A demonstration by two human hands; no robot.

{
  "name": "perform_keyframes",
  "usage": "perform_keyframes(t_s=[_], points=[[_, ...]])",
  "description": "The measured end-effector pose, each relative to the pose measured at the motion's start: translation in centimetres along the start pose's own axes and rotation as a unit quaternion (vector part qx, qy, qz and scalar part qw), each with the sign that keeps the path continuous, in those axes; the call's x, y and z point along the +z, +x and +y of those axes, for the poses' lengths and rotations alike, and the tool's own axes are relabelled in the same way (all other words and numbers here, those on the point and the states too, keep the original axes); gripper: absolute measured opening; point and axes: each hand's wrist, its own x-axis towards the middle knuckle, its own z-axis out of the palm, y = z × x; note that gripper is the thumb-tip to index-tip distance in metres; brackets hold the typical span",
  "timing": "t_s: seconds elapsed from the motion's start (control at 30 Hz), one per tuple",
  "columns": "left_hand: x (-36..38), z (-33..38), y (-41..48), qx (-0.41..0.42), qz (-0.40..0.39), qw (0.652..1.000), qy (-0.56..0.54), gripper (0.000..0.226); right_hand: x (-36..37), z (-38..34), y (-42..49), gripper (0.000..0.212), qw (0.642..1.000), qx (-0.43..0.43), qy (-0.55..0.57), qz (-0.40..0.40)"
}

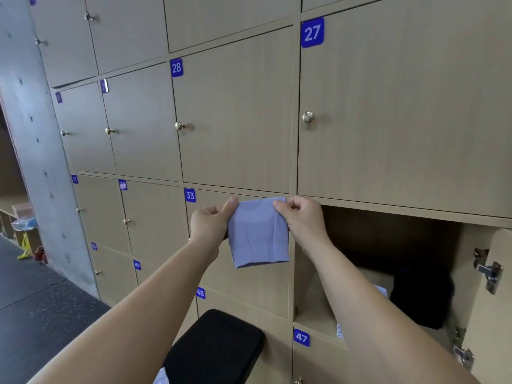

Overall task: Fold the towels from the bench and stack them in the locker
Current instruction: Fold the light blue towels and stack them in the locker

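Note:
A small light-blue towel hangs doubled over in front of locker door 33, held up by its two top corners. My left hand pinches the top left corner and my right hand pinches the top right corner. To the right, an open locker holds a black folded cloth and a pale cloth partly hidden behind my right forearm. The black padded bench juts out below, with a bit of white fabric at its near left edge.
The open locker's door stands swung out at the far right, hinges showing. Shut numbered lockers with brass knobs fill the wall. A concrete pillar stands at the left, dark floor and clutter beyond it.

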Motion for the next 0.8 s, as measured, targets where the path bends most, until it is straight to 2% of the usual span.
perform_keyframes(t_s=[0.13,0.2,0.3,0.37,0.43,0.5,0.53,0.6,0.67,0.73,0.8], points=[[-0.3,-2.0,-1.2,-0.015,-0.052,0.998,0.019,0.045,-0.3,2.4,-1.4,0.026,0.999,-0.007,-0.046,-0.013],[-0.5,-2.8,-2.1,-0.011,-0.1,0.992,0.079,0.049,-0.6,3.6,-2.6,0.029,0.996,0.0,-0.081,-0.03],[-0.7,-4.4,-2.8,0.033,-0.185,0.963,0.192,0.043,-0.9,5.0,-4.5,0.027,0.992,0.024,-0.109,-0.062],[-0.5,-5.6,-3.1,0.034,-0.224,0.952,0.208,0.05,-1.2,5.9,-5.7,0.022,0.993,0.054,-0.084,-0.063],[0.0,-6.5,-3.5,0.03,-0.231,0.952,0.2,0.053,-1.7,6.5,-6.4,0.038,0.991,0.103,-0.046,-0.072],[0.8,-7.3,-4.0,0.027,-0.21,0.959,0.186,0.049,-2.7,6.9,-7.1,0.053,0.979,0.162,-0.035,-0.118],[1.1,-7.8,-4.1,0.024,-0.193,0.965,0.175,0.047,-3.2,7.0,-7.4,0.05,0.971,0.185,-0.027,-0.149],[1.7,-8.9,-4.4,0.006,-0.162,0.974,0.155,0.043,-4.4,7.7,-8.0,0.029,0.958,0.213,-0.004,-0.193],[2.2,-10.2,-4.8,-0.019,-0.165,0.977,0.135,0.043,-5.5,8.3,-8.5,0.017,0.955,0.229,0.009,-0.188],[2.8,-11.5,-5.3,-0.033,-0.208,0.967,0.145,0.047,-6.4,8.9,-8.8,0.02,0.953,0.248,-0.004,-0.174],[3.5,-12.3,-6.0,-0.021,-0.25,0.943,0.219,0.048,-7.2,9.2,-8.9,0.028,0.946,0.268,-0.042,-0.179]])
